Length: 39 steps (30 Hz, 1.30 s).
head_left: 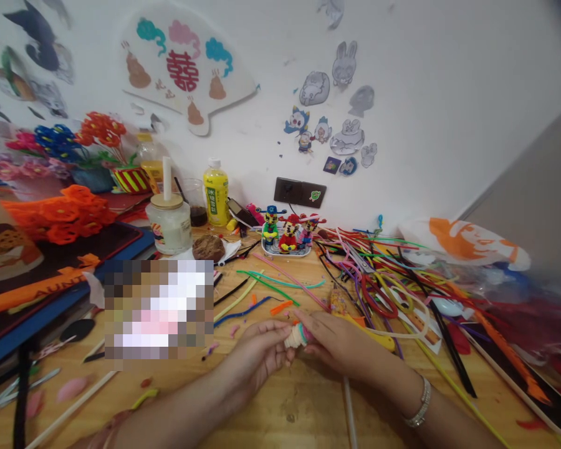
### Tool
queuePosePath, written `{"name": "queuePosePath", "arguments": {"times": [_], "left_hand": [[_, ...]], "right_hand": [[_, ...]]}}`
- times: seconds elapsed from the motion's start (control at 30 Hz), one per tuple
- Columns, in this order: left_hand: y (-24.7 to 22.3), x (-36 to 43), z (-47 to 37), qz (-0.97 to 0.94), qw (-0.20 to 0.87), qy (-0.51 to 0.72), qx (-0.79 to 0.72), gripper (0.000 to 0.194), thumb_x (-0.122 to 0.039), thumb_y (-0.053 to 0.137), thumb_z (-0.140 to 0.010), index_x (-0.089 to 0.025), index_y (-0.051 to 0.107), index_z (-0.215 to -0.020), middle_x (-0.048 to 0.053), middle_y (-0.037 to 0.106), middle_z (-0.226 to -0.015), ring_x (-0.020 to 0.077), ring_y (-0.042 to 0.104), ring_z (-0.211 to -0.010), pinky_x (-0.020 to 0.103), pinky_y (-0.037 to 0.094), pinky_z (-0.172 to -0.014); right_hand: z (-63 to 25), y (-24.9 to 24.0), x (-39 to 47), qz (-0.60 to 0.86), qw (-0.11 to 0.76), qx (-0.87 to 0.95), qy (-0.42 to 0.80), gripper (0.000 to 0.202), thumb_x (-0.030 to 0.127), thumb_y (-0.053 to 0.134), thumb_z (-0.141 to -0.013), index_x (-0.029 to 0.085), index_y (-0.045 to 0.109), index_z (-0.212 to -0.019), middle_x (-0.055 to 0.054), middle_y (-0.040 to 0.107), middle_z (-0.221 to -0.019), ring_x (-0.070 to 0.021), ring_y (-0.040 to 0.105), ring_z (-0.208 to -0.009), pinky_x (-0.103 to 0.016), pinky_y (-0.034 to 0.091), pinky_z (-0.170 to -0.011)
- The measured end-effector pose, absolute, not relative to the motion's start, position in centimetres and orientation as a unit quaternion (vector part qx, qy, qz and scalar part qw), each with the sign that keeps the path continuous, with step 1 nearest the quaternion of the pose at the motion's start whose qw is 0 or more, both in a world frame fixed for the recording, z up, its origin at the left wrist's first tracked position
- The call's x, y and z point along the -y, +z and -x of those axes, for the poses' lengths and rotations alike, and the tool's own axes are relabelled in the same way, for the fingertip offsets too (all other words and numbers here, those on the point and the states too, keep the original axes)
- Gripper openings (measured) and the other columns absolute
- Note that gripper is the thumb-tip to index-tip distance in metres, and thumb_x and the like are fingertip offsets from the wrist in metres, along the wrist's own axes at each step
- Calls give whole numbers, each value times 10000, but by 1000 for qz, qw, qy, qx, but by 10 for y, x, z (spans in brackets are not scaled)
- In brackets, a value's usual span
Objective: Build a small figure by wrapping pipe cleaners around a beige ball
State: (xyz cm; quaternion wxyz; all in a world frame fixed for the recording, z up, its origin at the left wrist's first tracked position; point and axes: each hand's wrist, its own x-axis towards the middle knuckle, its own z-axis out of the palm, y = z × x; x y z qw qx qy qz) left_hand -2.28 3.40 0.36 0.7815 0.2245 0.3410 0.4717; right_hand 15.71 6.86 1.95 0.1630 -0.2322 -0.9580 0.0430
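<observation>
A small piece wound from fuzzy pipe cleaner (295,337), cream with a teal and a pink band, is between my hands over the front middle of the table. My left hand (264,349) pinches its cream end with thumb and fingers. From the other side, my right hand (334,343) closes over the teal and pink end, and its fingers partly hide the piece. Just beyond my right hand lies a yellow-handled tool (376,335), partly covered by my wrist. A blue pipe cleaner (247,312) and small orange scraps (280,307) lie past my fingertips.
Loose pipe cleaners (402,274) are heaped at the right with red-handled scissors (376,298). Several small figures stand on a tray (285,251) at the back, near a yellow bottle (215,193) and a lidded jar (171,224). Orange pipe-cleaner flowers (70,215) lie left.
</observation>
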Motion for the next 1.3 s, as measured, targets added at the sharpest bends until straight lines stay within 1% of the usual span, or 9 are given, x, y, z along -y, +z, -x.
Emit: {"name": "queuePosePath", "arguments": {"times": [0.17, 0.27, 0.37, 0.5, 0.67, 0.83, 1.1, 1.17, 1.3], "left_hand": [[5, -34, 22, -217, 784, 463, -351, 144, -201, 737, -582, -101, 648, -635, 30, 647, -575, 79, 539, -462, 193, 378, -482], [6, -34, 22, -222, 784, 461, -352, 163, -217, 740, -579, -99, 648, -642, 31, 648, -571, 77, 540, -456, 190, 377, -479], [6, -33, 22, -238, 777, 464, -353, 156, -216, 737, -584, -102, 645, -635, 38, 657, -577, 82, 546, -466, 191, 373, -480], [7, -32, 21, -247, 772, 468, -351, 148, -206, 737, -583, -104, 645, -638, 42, 667, -598, 83, 549, -482, 194, 379, -491], [9, -31, 20, -266, 764, 471, -352, 177, -215, 754, -563, -110, 621, -616, 20, 656, -568, 80, 539, -465, 192, 382, -472], [8, -31, 20, -265, 755, 476, -365, 181, -212, 752, -572, -114, 615, -638, 17, 662, -598, 74, 534, -470, 190, 384, -475], [5, -33, 21, -263, 760, 468, -367, 196, -218, 768, -545, -107, 627, -626, 15, 662, -583, 75, 544, -456, 198, 405, -487], [4, -33, 21, -265, 760, 469, -364, 195, -220, 767, -550, -106, 628, -628, 18, 665, -583, 76, 549, -458, 194, 404, -485], [5, -33, 21, -263, 760, 470, -363, 192, -214, 766, -556, -104, 629, -632, 25, 673, -596, 78, 555, -477, 192, 408, -497]], "right_hand": [[-158, 22, -70, 208, 151, 966, -4, 369, 163, 384, -886, 73, 372, -1244, -167, 630, -997, -211, 601, -900, -337, 520, -739], [-156, 22, -67, 240, 151, 959, 19, 259, 187, 382, -885, 81, 489, -1096, -143, 646, -907, -214, 603, -827, -336, 523, -696], [-152, 20, -63, 266, 183, 944, 67, 209, 196, 365, -881, 118, 515, -1005, -114, 641, -858, -202, 589, -781, -325, 514, -679], [-149, 18, -59, 271, 223, 929, 116, 189, 186, 387, -858, 140, 505, -999, -103, 628, -881, -190, 572, -806, -307, 491, -713], [-151, 19, -61, 273, 219, 927, 132, 212, 168, 443, -802, 152, 551, -984, -57, 622, -759, -166, 561, -699, -264, 472, -648], [-155, 21, -65, 246, 206, 934, 157, 332, 181, 445, -821, 141, 513, -1143, -84, 653, -856, -168, 583, -764, -264, 466, -700], [-155, 21, -68, 237, 211, 932, 176, 350, 173, 433, -827, 152, 509, -1168, -98, 664, -927, -172, 600, -815, -271, 471, -730], [-154, 19, -67, 244, 222, 926, 182, 340, 160, 436, -814, 156, 526, -1142, -93, 667, -932, -167, 606, -804, -266, 473, -724], [-149, 12, -65, 276, 260, 908, 179, 300, 122, 448, -752, 143, 589, -1016, -68, 679, -787, -157, 608, -680, -255, 483, -647]]}}
